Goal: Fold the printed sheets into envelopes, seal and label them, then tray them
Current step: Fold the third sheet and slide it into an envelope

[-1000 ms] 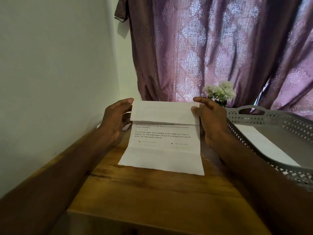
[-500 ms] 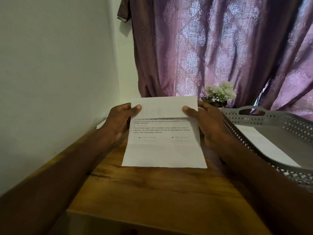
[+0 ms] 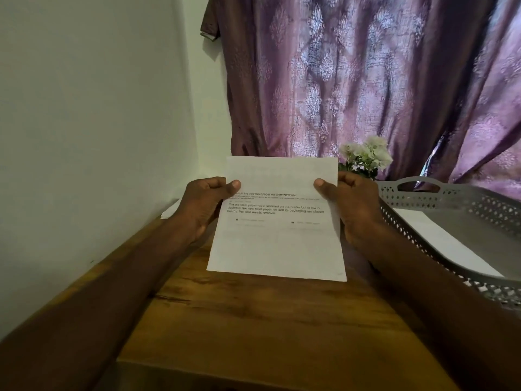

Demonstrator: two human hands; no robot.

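sheet: your printed sheet (image 3: 277,244) is held up in front of you above the wooden table (image 3: 253,320); its top part is folded down toward you, blank side out, and covers the upper lines of print; the lower edge hangs just over the tabletop, and you cannot tell whether it touches the wood
left hand: your left hand (image 3: 204,204) grips the sheet's left edge at the fold; the thumb lies across the front of the flap, the other fingers are curled behind the paper, so the edge is pinched between them
right hand: your right hand (image 3: 351,203) grips the right edge at the same height; thumb on the front, fingers curled behind, pinching the paper
tray: a grey perforated tray (image 3: 439,198) with a cut-out handle stands to your right, just beside your right wrist; a white sheet (image 3: 439,238) lies flat inside it
other paper: a white corner of paper (image 3: 171,210) shows on the table against the wall, behind your left hand
background: pale flowers (image 3: 366,156) stand behind the sheet's right corner; a purple patterned curtain (image 3: 366,80) hangs at the back; a plain wall (image 3: 84,122) is on your left
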